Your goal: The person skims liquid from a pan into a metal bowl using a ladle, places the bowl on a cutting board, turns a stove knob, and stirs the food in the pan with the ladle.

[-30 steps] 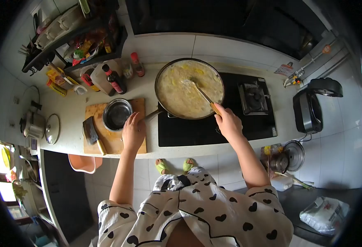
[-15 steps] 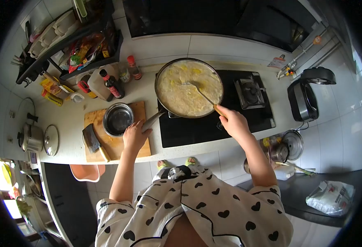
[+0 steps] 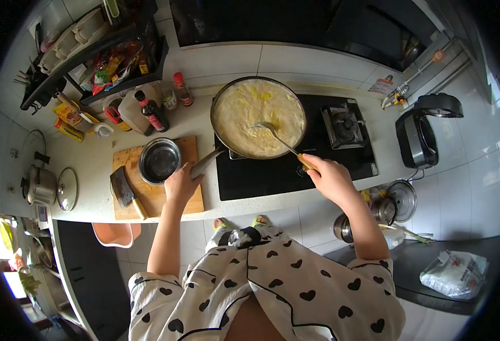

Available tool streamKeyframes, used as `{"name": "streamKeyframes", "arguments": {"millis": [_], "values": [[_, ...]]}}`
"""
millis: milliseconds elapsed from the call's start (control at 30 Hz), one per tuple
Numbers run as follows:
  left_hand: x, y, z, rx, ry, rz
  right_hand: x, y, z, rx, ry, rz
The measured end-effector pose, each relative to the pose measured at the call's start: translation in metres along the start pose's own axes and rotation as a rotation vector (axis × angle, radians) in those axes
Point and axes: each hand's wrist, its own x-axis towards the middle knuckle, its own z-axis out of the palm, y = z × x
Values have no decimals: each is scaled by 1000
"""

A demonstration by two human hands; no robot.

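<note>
A wide pan point(image 3: 238, 146) full of pale, thick liquid with yellow bits sits over the left burner of the black stove point(image 3: 250, 184). My left hand point(image 3: 181, 182) is closed around the end of the pan's handle point(image 3: 208, 161), beside a dark metal bowl point(image 3: 159, 161). In my right hand point(image 3: 329, 175) is the wooden handle of a metal spoon point(image 3: 284, 143), whose head dips into the liquid near the pan's middle. The bowl and a cleaver point(image 3: 124, 188) rest on a wooden cutting board point(image 3: 190, 199).
Sauce bottles point(image 3: 152, 112) stand behind the board, under a black rack point(image 3: 85, 65). A lidded pot point(image 3: 41, 184) and a glass lid point(image 3: 67, 189) are at the far left. The right burner point(image 3: 345, 126) and a black appliance point(image 3: 419, 139) lie to the right.
The spoon head has moved lower in the pan, and my right hand has shifted slightly right and down. The liquid's surface pattern differs. The whole view has shifted a little.
</note>
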Motion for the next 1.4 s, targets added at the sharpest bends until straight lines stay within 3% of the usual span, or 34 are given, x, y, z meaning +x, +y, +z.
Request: {"name": "streamKeyframes", "arguments": {"millis": [200,433,700,1400], "values": [[3,3,-1,51,-55,-45,-2,3,19,-70,-4,6],[3,-3,4,-4,32,14,14,-2,36,-94,6,22],[2,2,-2,46,-52,-32,45,18,75,-66,134,4],[4,-5,7,5,24,7,64,22,78,2,132,73]]}}
